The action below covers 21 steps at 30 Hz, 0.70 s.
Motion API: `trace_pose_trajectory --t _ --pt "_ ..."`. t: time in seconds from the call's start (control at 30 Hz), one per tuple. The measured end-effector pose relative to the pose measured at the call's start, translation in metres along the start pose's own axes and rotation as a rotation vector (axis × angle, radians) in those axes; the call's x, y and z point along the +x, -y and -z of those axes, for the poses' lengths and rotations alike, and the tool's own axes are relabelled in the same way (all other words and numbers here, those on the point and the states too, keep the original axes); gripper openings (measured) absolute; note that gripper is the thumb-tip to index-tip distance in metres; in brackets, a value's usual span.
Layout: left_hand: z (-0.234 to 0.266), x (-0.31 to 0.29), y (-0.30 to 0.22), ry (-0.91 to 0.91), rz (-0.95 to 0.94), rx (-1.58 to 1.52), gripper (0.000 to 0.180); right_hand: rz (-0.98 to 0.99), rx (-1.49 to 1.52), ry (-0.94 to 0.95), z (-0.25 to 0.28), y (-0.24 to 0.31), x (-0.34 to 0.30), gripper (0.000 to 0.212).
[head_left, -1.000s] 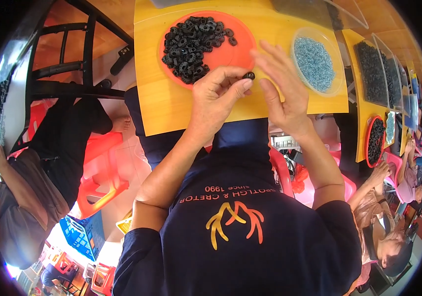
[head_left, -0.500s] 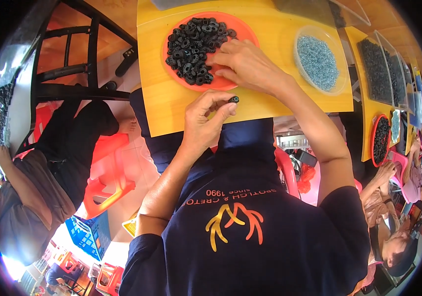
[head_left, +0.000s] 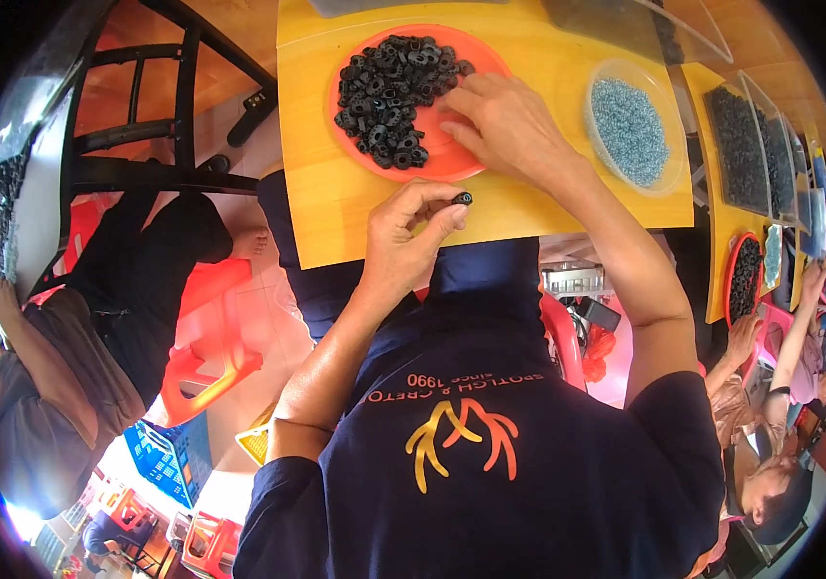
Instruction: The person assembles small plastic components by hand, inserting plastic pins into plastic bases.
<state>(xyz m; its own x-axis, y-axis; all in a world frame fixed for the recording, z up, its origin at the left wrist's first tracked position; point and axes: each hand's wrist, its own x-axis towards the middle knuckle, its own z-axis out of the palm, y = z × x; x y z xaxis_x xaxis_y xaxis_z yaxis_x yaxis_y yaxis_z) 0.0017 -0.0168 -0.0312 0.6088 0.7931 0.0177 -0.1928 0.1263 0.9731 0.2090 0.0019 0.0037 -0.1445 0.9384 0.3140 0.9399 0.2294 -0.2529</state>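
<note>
My left hand [head_left: 405,232] pinches a small black part [head_left: 463,199] between thumb and fingers, just off the near rim of the orange plate [head_left: 451,154]. The part's rounded end faces up and shows a pale ring. Many loose black parts [head_left: 389,96], small and pierced with holes, are heaped on the plate's left and middle. My right hand [head_left: 509,121] hovers over the plate's right side, fingers apart and bent toward the heap. Nothing shows between them, though the undersides of the fingertips are hidden.
A clear round tub [head_left: 630,125] of small blue-grey pieces stands right of my right forearm on the yellow table [head_left: 336,232]. Clear boxes [head_left: 736,145] of black parts are farther right, near another orange plate [head_left: 743,275]. Co-workers sit at both sides; a black metal frame [head_left: 181,106] stands left.
My right hand has drawn slightly right, away from the heap. My left hand keeps its pinch on the black part. The whole view has shifted slightly.
</note>
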Motion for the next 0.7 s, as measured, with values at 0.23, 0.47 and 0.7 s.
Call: trace_pose_trajectory --t 0.23,0.47,0.7 --pt "-0.001 0.001 -0.001 0.006 0.007 0.023 0.014 -0.017 0.140 0.061 -0.010 0.009 0.009 0.026" --pt "-0.001 0.002 0.000 0.000 0.021 -0.014 0.014 0.035 0.233 0.026 -0.009 0.012 0.009 0.023" --pt "0.002 0.002 0.000 0.008 0.026 -0.017 0.014 0.037 0.154 0.135 0.002 0.003 0.004 0.017"
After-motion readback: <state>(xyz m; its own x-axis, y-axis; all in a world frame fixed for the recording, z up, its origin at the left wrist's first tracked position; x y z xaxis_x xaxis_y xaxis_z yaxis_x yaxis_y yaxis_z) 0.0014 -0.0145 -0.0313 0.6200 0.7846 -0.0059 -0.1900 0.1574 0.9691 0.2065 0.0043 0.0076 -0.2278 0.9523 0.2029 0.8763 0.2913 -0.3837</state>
